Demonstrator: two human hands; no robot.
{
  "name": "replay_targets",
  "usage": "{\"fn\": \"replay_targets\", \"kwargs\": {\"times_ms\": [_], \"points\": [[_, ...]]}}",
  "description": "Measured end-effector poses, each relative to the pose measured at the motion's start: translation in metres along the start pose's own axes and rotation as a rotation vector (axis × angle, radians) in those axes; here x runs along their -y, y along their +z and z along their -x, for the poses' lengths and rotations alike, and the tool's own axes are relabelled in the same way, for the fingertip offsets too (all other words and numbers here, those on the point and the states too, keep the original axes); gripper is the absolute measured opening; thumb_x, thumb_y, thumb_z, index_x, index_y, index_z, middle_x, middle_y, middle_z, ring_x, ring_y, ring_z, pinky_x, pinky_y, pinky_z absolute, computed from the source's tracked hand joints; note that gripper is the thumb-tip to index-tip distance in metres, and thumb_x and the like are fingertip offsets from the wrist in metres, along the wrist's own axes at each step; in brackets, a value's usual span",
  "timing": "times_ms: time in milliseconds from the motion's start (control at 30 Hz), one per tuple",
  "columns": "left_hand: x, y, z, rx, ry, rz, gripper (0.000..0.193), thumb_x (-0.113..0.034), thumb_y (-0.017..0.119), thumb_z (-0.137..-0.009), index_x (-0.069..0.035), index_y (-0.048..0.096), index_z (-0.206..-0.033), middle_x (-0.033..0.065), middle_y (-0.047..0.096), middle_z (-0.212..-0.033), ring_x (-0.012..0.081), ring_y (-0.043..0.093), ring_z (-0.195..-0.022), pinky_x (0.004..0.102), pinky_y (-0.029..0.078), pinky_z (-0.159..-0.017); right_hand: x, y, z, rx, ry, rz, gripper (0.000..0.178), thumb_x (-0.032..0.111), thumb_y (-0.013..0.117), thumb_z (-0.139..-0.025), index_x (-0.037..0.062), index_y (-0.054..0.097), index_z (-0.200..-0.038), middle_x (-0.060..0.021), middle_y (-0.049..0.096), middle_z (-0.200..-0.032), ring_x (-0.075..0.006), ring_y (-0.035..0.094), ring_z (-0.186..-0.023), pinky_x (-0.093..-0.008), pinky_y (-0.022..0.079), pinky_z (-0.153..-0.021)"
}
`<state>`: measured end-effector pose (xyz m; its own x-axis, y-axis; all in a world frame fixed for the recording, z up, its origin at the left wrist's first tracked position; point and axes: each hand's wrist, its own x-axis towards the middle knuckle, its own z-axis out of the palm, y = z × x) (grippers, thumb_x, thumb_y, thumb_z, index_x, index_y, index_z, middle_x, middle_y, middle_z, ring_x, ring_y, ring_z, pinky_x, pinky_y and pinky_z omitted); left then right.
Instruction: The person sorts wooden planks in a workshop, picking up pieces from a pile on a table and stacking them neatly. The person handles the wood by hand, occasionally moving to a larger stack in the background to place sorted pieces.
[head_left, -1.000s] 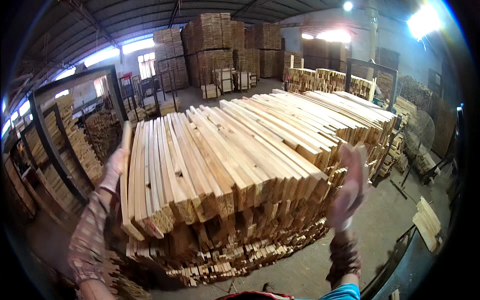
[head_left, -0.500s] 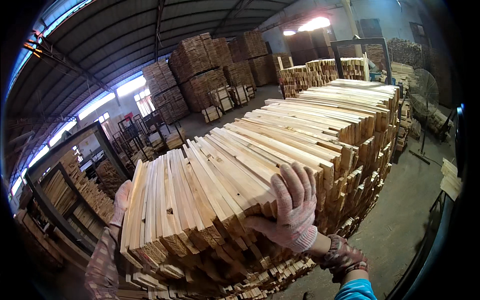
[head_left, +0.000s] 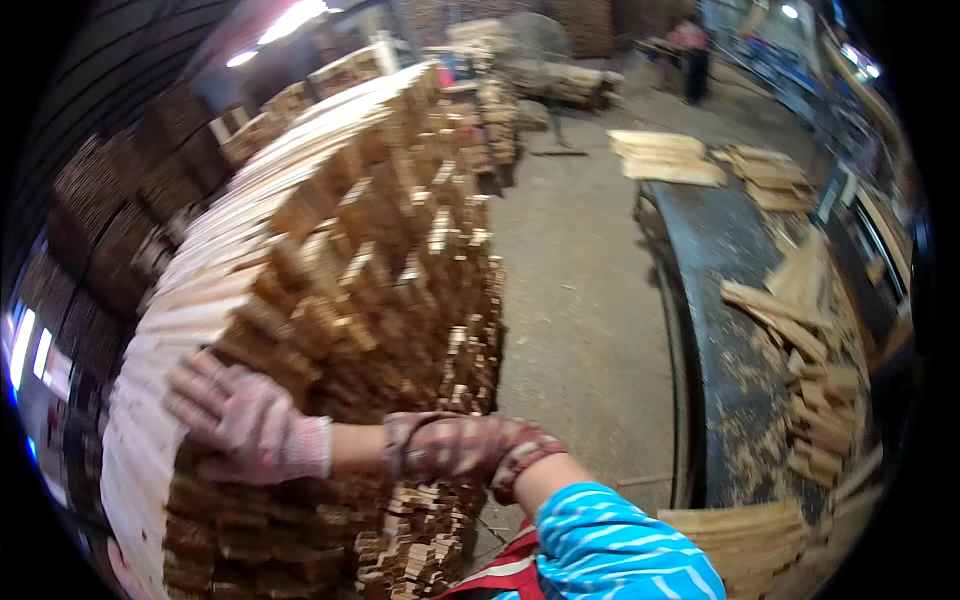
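A long stack of pale wooden boards (head_left: 195, 300) runs from the lower left toward the upper middle, its uneven board ends facing right. My right hand (head_left: 250, 425), in a whitish-pink knit glove, rests at the top edge of the stack's near end. Its fingers stretch out over the boards and grip nothing. Only a blurred pinkish sliver of my left hand (head_left: 122, 570) shows at the lower left, beside the stack's far side; its fingers are hidden.
Right of a concrete aisle (head_left: 580, 300) stands a dark worktable (head_left: 725, 370) strewn with shavings, bearing loose wood pieces (head_left: 825, 420) and flat boards (head_left: 668, 158). More boards (head_left: 745, 540) lie at its near end. A pedestal fan (head_left: 540, 50) and another person (head_left: 690, 55) are farther back.
My view has swung right, bringing the worktable in and shifting the stack left. My right hand stays at the stack's top edge; my left hand has nearly left the picture.
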<state>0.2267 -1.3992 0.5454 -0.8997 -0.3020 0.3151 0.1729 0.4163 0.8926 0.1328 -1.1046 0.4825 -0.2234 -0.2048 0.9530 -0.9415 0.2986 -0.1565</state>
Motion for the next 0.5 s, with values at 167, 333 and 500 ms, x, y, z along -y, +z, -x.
{"fn": "replay_targets", "kwargs": {"times_ms": [167,333,500], "points": [[-0.047,0.122,0.042,0.231,0.018,0.008,0.049,-0.032,0.048,-0.105,0.001,0.045,-0.141,0.0165,0.05,-0.139,0.0234,0.048,-0.127,0.0397,0.037,-0.109,-0.012,-0.032,0.015,0.032,-0.095,-0.086,0.096,0.043,0.075,-0.072,-0.0027,0.035,-0.147,-0.0275,0.029,-0.156,-0.0481,0.025,-0.145,-0.0562,0.033,-0.111],[-0.07,0.197,0.088,0.453,-0.075,0.029,0.05,-0.031,0.048,-0.105,0.001,0.043,-0.143,0.0179,0.048,-0.143,0.0245,0.045,-0.132,0.0405,0.035,-0.113,-0.027,-0.068,0.097,0.097,-0.206,-0.326,0.064,0.034,0.067,-0.076,-0.0009,0.052,-0.128,-0.0271,0.047,-0.139,-0.0481,0.045,-0.127,-0.0577,0.04,-0.104],[-0.081,0.281,0.11,0.776,-0.161,0.102,0.052,-0.03,0.047,-0.106,0.002,0.042,-0.145,0.0193,0.046,-0.147,0.0256,0.043,-0.137,0.0414,0.032,-0.117,-0.067,-0.131,0.284,0.519,0.863,-0.542,0.038,0.029,0.056,-0.084,0.0037,0.064,-0.112,-0.0202,0.067,-0.112,-0.0352,0.064,-0.105,-0.0475,0.051,-0.089]]}}
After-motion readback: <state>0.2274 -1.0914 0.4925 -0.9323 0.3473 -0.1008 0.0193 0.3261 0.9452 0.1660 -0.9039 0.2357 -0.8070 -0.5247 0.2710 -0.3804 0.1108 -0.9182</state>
